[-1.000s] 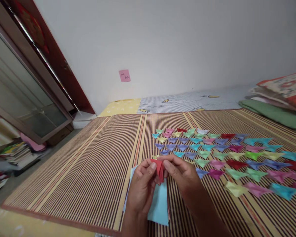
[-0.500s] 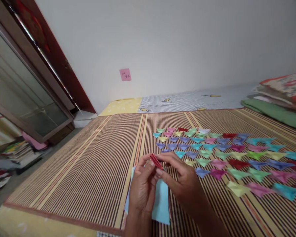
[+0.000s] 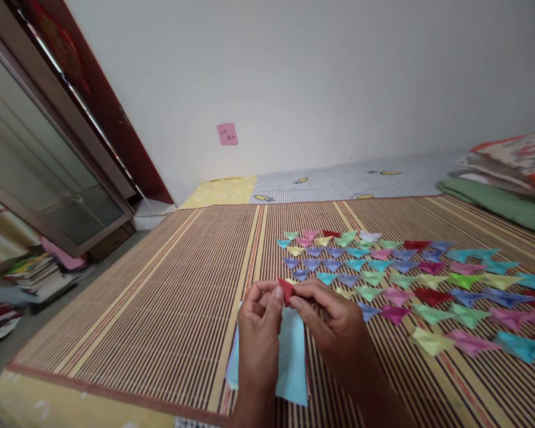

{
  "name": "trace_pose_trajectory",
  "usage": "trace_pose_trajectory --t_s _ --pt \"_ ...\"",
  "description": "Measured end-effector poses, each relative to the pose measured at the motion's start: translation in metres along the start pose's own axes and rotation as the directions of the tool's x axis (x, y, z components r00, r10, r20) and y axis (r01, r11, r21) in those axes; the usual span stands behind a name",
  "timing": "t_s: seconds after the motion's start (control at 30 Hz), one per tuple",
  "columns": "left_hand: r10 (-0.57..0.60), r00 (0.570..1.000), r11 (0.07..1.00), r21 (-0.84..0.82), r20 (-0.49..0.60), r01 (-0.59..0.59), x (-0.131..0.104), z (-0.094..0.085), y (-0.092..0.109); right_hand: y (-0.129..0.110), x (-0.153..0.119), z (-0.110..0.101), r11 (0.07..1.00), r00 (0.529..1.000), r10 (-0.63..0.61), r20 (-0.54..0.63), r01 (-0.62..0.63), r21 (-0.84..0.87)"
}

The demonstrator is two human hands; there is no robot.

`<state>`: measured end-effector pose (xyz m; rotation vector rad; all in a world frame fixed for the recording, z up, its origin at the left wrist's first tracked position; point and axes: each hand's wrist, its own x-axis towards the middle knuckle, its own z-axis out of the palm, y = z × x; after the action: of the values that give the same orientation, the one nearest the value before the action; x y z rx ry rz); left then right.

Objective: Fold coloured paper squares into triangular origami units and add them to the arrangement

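Observation:
Between the fingertips of both hands is a small piece of folded red paper (image 3: 286, 291), held above the mat. My left hand (image 3: 261, 321) pinches its left side between thumb and fingers. From the right, my right hand (image 3: 327, 312) grips the other edge with thumb and forefinger. Under the hands lies a stack of coloured paper sheets (image 3: 293, 362), light blue on top, partly covered by my left hand and wrist. To the right, several rows of folded paper pieces (image 3: 372, 277) in blue, green, pink, yellow and red are spread over the striped bamboo mat (image 3: 169, 297).
A pink note (image 3: 227, 134) is stuck on the white wall (image 3: 316, 77). Folded bedding (image 3: 502, 205) is piled at the right back. On the left are a glass-panelled door (image 3: 53, 148) and a pile of books (image 3: 33, 273) below the bed's edge.
Both hands have turned the red paper, so a flat pointed face shows instead of its layered edges. My right hand has shifted slightly right. The rows of folded pieces lie as before.

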<state>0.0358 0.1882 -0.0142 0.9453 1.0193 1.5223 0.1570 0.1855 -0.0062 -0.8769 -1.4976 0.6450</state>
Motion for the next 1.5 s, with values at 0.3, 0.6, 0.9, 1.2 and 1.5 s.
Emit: trace_pose_trajectory --t_s 0.3,0.6,0.9,1.2,1.5 --pt "0.220 0.975 0.968 0.131 -0.035 -0.213 -0.005 0.004 0.002 0.003 0.000 -0.002 0.993 0.998 0.056 0.042 -0.060 0.104" --pt "0.203 0.979 0.956 0.209 0.035 -0.206 -0.011 0.005 0.009 0.003 -0.001 -0.005 0.997 1.000 0.003 0.013 -0.004 0.071" --pt "0.174 0.984 0.944 0.279 0.028 -0.175 -0.017 0.009 0.013 -0.005 -0.004 0.002 0.937 0.973 -0.216 -0.083 0.183 -0.298" --pt "0.110 0.993 0.938 0.326 0.051 -0.121 -0.021 0.012 0.020 -0.002 -0.009 0.009 0.789 0.954 -0.301 -0.012 0.242 -0.565" --pt "0.115 0.991 0.920 0.369 0.066 -0.131 -0.021 0.014 0.021 0.004 -0.011 0.010 0.777 0.959 -0.282 -0.021 0.215 -0.591"
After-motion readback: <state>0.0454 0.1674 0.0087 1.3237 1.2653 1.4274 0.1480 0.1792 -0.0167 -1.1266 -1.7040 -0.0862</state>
